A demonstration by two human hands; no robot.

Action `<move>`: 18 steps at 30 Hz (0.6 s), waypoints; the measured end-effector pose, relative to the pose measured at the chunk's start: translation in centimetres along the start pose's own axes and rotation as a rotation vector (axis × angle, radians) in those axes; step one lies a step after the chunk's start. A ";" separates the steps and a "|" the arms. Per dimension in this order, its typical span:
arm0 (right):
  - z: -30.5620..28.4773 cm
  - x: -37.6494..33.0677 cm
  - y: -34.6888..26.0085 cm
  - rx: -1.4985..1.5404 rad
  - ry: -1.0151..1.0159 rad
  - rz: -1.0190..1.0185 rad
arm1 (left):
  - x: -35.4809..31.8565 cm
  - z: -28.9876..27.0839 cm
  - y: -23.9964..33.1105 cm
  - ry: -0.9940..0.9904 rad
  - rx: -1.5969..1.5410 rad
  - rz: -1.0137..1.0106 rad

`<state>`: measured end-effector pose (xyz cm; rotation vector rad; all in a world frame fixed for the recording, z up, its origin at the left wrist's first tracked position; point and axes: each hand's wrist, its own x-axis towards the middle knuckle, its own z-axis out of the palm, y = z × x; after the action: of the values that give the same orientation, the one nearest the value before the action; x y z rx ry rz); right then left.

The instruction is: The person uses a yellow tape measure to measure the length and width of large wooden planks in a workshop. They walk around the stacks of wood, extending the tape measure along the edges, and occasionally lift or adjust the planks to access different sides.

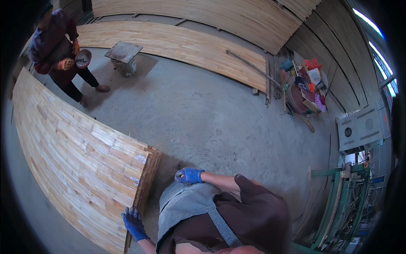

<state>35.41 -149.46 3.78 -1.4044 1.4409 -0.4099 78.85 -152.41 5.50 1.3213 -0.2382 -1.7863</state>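
Note:
My left hand [135, 223], in a blue glove, rests with fingers stretched out on the end edge of a stack of wooden boards [80, 148]. The top board is a pale panel of joined strips, with whitish smears near its right end. My right hand [189, 175], also in a blue glove with bare fingertips, is closed beside my grey apron [186, 203], apart from the stack. Whatever its curled fingers hold, if anything, is hidden.
A co-worker [57, 51] in orange gloves holds a bowl beyond the stack, near a low stand with a square top [123, 51]. Another long panel [182, 46] lies at the back. A heaped drum [298, 99] and a green-framed machine [344, 199] stand at right.

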 end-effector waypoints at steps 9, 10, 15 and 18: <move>-1.7 -0.1 5.7 0.262 0.043 0.175 | -2.6 4.9 -2.1 0.096 0.105 -0.046; -1.5 -1.2 7.7 0.341 0.093 0.146 | -1.6 5.7 -2.7 0.004 0.100 -0.080; 0.1 -9.8 17.8 1.005 0.303 0.270 | 2.5 19.6 -4.2 -0.271 0.291 -0.210; -1.0 -16.7 18.9 1.308 0.373 0.389 | 2.5 31.7 -4.7 -0.602 0.605 0.073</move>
<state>20.97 -130.29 -4.09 0.0065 1.2316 -1.1217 49.31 -161.84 14.12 1.0912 -1.2168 -2.0942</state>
